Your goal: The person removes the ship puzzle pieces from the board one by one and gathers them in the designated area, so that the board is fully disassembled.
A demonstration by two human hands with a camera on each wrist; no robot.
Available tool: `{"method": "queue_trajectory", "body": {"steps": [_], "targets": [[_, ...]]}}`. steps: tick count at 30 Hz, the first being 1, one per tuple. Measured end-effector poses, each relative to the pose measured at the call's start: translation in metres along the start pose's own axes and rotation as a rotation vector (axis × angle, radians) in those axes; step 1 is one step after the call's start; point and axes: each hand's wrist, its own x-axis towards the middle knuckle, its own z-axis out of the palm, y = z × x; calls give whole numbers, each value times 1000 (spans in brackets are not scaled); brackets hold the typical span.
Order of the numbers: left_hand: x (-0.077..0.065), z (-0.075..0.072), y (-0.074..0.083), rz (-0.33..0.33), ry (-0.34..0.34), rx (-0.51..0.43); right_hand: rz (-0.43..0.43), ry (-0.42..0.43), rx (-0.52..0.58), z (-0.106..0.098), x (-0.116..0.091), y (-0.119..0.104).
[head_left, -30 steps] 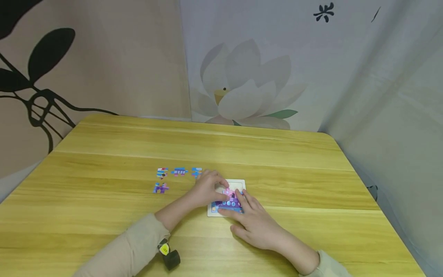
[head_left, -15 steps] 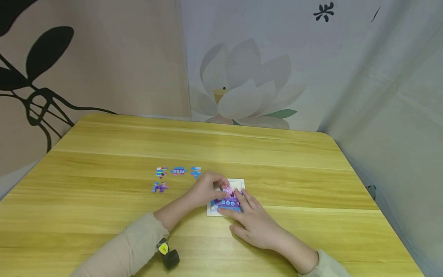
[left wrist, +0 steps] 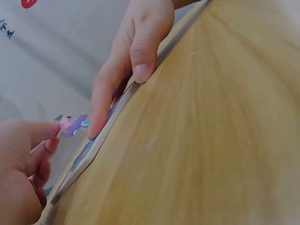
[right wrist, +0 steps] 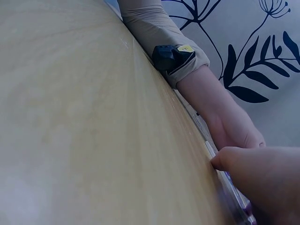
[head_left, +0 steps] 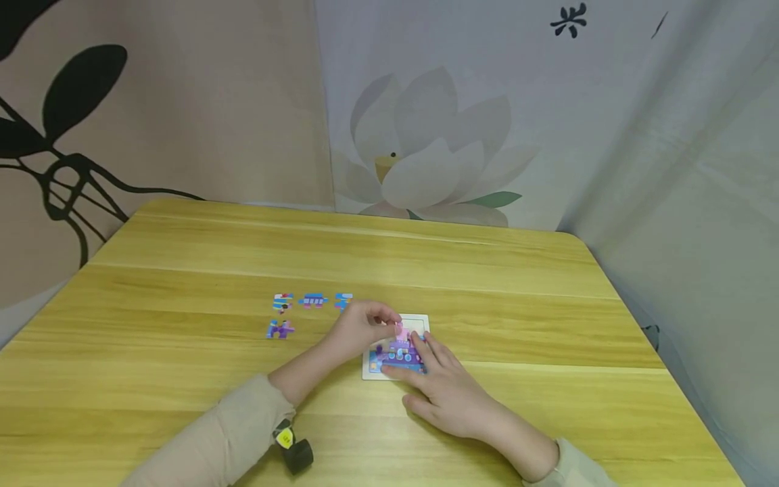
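My left hand [head_left: 356, 333] pinches a pink and purple jigsaw piece [left wrist: 76, 125] by its pink end, between thumb and fingertips. In the left wrist view this piece is lifted clear of the white-framed puzzle board [left wrist: 70, 180]. The board lies flat on the table, partly filled with blue and purple pieces. My right hand [head_left: 453, 399] rests on the board's right side with its fingers extended, one fingertip pressing the lower pieces. Fingers cover part of the picture. In the right wrist view the right hand [right wrist: 262, 173] hides most of the board.
Left of the board lie loose jigsaw pieces: a red-white-blue one [head_left: 282, 302], a blue-purple one [head_left: 313, 299], a light blue one [head_left: 343, 300] partly behind my left hand, and a purple one [head_left: 280, 329]. A black wrist camera [head_left: 297, 455] hangs at my left cuff.
My left hand has drawn the pink and purple jigsaw piece up off the board, baring pale board at the left. My right hand keeps its place.
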Motion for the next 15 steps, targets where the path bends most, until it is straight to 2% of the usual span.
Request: {"method": "queue_trajectory", "body": {"steps": [15], "targets": [[-13, -19, 4, 14, 58, -7, 30, -25, 8, 0, 0, 1]]}}
